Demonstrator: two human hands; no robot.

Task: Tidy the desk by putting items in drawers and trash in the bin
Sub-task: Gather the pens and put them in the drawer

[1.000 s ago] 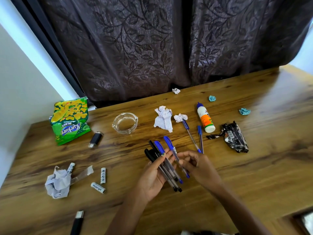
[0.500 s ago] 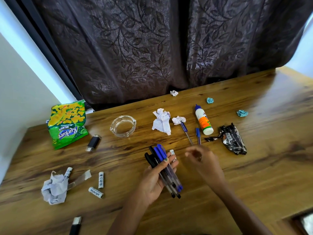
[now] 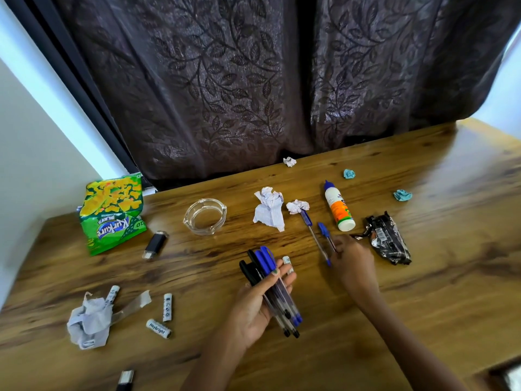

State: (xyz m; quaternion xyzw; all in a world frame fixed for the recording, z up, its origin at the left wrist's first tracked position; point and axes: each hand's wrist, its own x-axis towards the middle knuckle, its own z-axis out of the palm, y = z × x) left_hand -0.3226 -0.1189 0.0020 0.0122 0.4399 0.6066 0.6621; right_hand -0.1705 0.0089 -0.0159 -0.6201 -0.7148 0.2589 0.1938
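Observation:
My left hand (image 3: 260,309) grips a bundle of several black and blue pens (image 3: 270,289) above the wooden desk (image 3: 423,292). My right hand (image 3: 352,261) reaches forward and its fingertips touch a blue-capped pen (image 3: 324,235) lying on the desk. A second blue pen (image 3: 310,230) lies just left of it. A small white battery (image 3: 289,265) lies beside my left fingertips. A glue bottle (image 3: 338,210) lies behind my right hand.
Crumpled white papers (image 3: 269,210) (image 3: 297,206) (image 3: 289,161) (image 3: 87,323), teal scraps (image 3: 349,173) (image 3: 402,195), a black wrapper (image 3: 389,239), a green snack bag (image 3: 111,213), a glass ashtray (image 3: 204,215), batteries (image 3: 167,307), tape (image 3: 132,304) and USB sticks (image 3: 155,244) litter the desk. A curtain hangs behind.
My right hand let go of the bundle and moved forward right to the blue pens on the desk. My left hand gathered the pens tighter in its grip.

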